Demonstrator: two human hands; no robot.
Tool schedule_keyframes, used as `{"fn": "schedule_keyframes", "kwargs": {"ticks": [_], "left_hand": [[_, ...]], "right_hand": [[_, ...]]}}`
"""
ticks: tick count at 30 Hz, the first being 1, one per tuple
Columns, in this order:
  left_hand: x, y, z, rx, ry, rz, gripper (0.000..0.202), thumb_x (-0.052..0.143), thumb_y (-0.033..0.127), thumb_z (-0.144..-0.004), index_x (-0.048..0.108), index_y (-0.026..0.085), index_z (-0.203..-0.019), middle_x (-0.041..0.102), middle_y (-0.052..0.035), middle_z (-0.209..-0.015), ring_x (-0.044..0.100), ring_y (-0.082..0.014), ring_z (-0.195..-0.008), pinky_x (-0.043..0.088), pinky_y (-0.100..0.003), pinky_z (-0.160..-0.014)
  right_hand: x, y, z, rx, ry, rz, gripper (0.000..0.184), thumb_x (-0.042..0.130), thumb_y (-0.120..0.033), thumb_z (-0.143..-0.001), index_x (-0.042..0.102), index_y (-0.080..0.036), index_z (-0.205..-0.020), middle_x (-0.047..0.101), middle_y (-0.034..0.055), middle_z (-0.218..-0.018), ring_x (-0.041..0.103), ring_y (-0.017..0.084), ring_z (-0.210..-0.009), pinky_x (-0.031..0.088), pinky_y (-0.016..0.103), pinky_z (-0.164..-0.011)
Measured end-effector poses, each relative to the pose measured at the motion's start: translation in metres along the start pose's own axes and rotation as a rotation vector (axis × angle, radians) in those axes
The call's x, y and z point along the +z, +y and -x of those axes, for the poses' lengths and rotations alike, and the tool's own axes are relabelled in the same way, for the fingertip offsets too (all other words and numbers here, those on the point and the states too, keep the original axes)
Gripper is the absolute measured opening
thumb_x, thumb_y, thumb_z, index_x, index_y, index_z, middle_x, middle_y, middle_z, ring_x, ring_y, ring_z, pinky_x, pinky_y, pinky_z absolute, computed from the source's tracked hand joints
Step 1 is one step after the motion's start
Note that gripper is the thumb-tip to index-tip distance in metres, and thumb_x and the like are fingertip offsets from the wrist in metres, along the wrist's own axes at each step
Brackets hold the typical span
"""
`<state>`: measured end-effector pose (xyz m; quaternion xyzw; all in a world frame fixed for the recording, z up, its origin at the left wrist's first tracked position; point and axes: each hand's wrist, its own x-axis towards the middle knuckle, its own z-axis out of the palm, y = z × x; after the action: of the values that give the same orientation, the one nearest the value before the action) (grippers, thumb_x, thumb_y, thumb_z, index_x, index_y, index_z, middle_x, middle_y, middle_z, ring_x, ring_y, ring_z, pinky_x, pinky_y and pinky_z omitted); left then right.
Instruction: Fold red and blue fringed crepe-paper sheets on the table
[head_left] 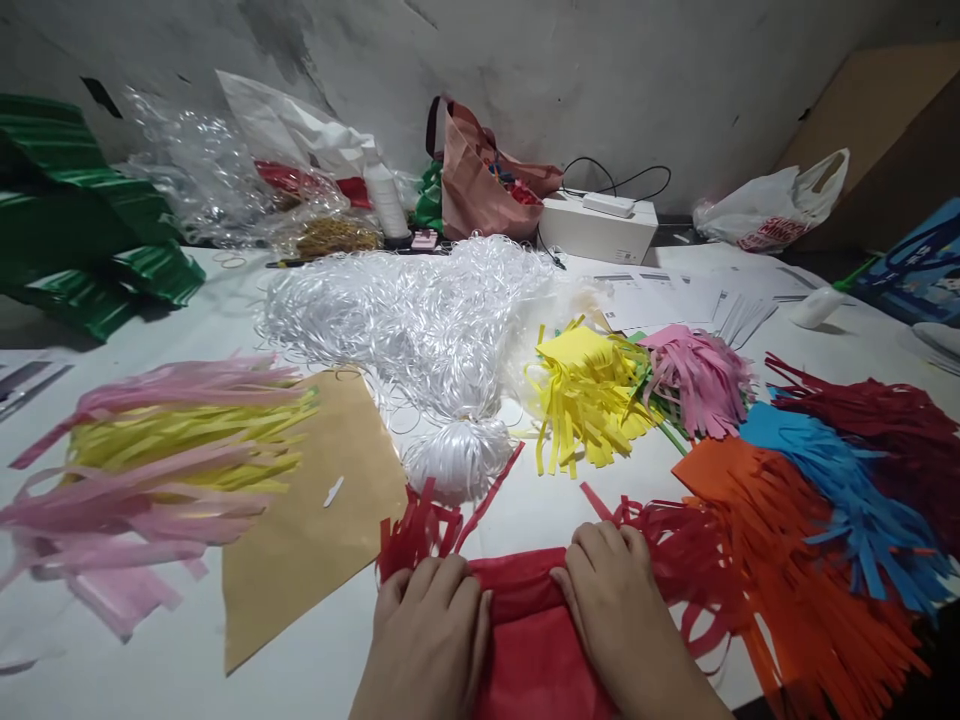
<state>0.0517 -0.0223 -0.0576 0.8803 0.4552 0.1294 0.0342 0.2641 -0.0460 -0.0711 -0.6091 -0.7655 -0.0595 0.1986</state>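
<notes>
A red fringed tissue-paper sheet (540, 640) lies flat before me, its cut strips fanning out past both hands. My left hand (435, 620) grips the sheet's left side, fingers curled over a folded edge. On the right side, my right hand (615, 590) holds the same fold, thumb pressed along it. Between the hands the paper's top edge is doubled over in a band. Just beyond sits a tied bundle of shiny white string (457, 455). An orange fringed tassel (780, 540) lies close to my right hand.
Pink and yellow strips (187, 430) lie on brown paper (322, 540) at left. Yellow (589, 390), pink (697, 375), blue (840, 480) and dark red tassels (885, 430) lie at right. Behind stand a white box (600, 228), a pink bag (480, 180) and a glue bottle (817, 305).
</notes>
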Motion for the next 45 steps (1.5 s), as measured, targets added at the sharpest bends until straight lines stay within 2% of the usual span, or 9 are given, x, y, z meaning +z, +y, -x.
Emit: {"fn": "schedule_keyframes", "kwargs": {"ticks": [4, 7, 10, 16, 22, 31, 36, 40, 45], "left_hand": [[0.002, 0.008, -0.008, -0.045, -0.037, -0.057, 0.026, 0.048, 0.013, -0.095, 0.061, 0.022, -0.074, 0.063, -0.0021, -0.077, 0.057, -0.0252, -0.076, 0.034, -0.042, -0.075], [0.003, 0.010, -0.010, -0.089, -0.046, -0.085, 0.023, 0.050, 0.016, -0.094, 0.061, 0.021, -0.075, 0.064, -0.0038, -0.080, 0.058, -0.0274, -0.079, 0.035, -0.045, -0.077], [0.006, 0.006, -0.009, -0.081, -0.058, -0.049, 0.018, 0.050, 0.016, -0.094, 0.061, 0.021, -0.080, 0.064, -0.0036, -0.081, 0.060, -0.0269, -0.078, 0.035, -0.044, -0.078], [0.005, -0.001, -0.007, 0.007, 0.072, 0.153, 0.021, 0.047, 0.009, -0.095, 0.062, 0.023, -0.093, 0.068, -0.0012, -0.091, 0.059, -0.0212, -0.083, 0.032, -0.042, -0.086], [0.003, 0.002, -0.007, 0.200, 0.135, 0.257, 0.015, 0.053, 0.014, -0.093, 0.064, 0.023, -0.089, 0.069, -0.0017, -0.092, 0.056, -0.0229, -0.089, 0.030, -0.041, -0.093], [0.016, -0.007, -0.005, 0.137, 0.086, 0.309, 0.021, 0.052, 0.007, -0.091, 0.063, 0.025, -0.091, 0.068, -0.0004, -0.092, 0.057, -0.0233, -0.091, 0.033, -0.045, -0.094], [0.013, -0.004, -0.007, 0.058, -0.054, 0.299, 0.026, 0.053, 0.003, -0.084, 0.063, 0.025, -0.093, 0.067, -0.0035, -0.102, 0.058, -0.0256, -0.099, 0.044, -0.036, -0.075], [0.012, -0.003, -0.008, 0.024, -0.043, 0.317, 0.032, 0.053, -0.003, -0.076, 0.063, 0.024, -0.091, 0.067, -0.0032, -0.102, 0.059, -0.0245, -0.099, 0.049, -0.036, -0.080], [0.014, -0.005, -0.007, 0.033, -0.017, 0.323, 0.023, 0.052, 0.004, -0.084, 0.063, 0.023, -0.089, 0.067, -0.0042, -0.101, 0.061, -0.0253, -0.099, 0.050, -0.043, -0.087]], "right_hand": [[-0.001, 0.001, -0.003, 0.056, -0.033, 0.022, 0.020, 0.051, -0.019, -0.096, 0.056, -0.022, -0.077, 0.057, 0.0035, -0.076, 0.049, 0.024, -0.073, 0.035, 0.042, -0.079], [-0.007, 0.002, -0.002, 0.086, 0.067, -0.058, 0.020, 0.044, -0.014, -0.098, 0.061, -0.020, -0.089, 0.062, 0.0057, -0.088, 0.055, 0.024, -0.085, 0.034, 0.046, -0.090], [-0.015, 0.000, -0.001, -0.057, 0.164, -0.211, 0.027, 0.039, -0.014, -0.102, 0.064, -0.019, -0.095, 0.065, 0.0062, -0.095, 0.057, 0.023, -0.094, 0.030, 0.048, -0.101], [-0.004, 0.001, 0.006, -0.336, 0.131, -0.259, 0.035, 0.033, -0.014, -0.105, 0.067, -0.015, -0.095, 0.065, 0.0025, -0.080, 0.056, 0.018, -0.081, 0.029, 0.044, -0.103], [0.007, 0.000, 0.008, -0.288, 0.111, -0.302, 0.021, 0.046, -0.012, -0.099, 0.063, -0.017, -0.088, 0.063, 0.0019, -0.079, 0.055, 0.018, -0.078, 0.032, 0.043, -0.094], [0.000, -0.004, 0.004, -0.238, 0.064, -0.237, 0.021, 0.044, -0.016, -0.101, 0.062, -0.019, -0.091, 0.063, 0.0019, -0.085, 0.054, 0.018, -0.082, 0.031, 0.043, -0.099], [-0.005, -0.004, 0.007, -0.201, 0.004, -0.281, 0.013, 0.054, -0.013, -0.093, 0.063, -0.020, -0.099, 0.063, 0.0020, -0.092, 0.055, 0.019, -0.087, 0.031, 0.045, -0.104], [-0.009, -0.005, 0.006, -0.194, -0.018, -0.293, 0.017, 0.051, -0.011, -0.094, 0.063, -0.020, -0.102, 0.064, 0.0033, -0.095, 0.056, 0.019, -0.089, 0.033, 0.046, -0.102], [-0.008, -0.005, 0.005, -0.200, 0.004, -0.266, 0.019, 0.045, -0.012, -0.100, 0.063, -0.019, -0.100, 0.064, 0.0028, -0.090, 0.055, 0.018, -0.085, 0.037, 0.046, -0.096]]}}
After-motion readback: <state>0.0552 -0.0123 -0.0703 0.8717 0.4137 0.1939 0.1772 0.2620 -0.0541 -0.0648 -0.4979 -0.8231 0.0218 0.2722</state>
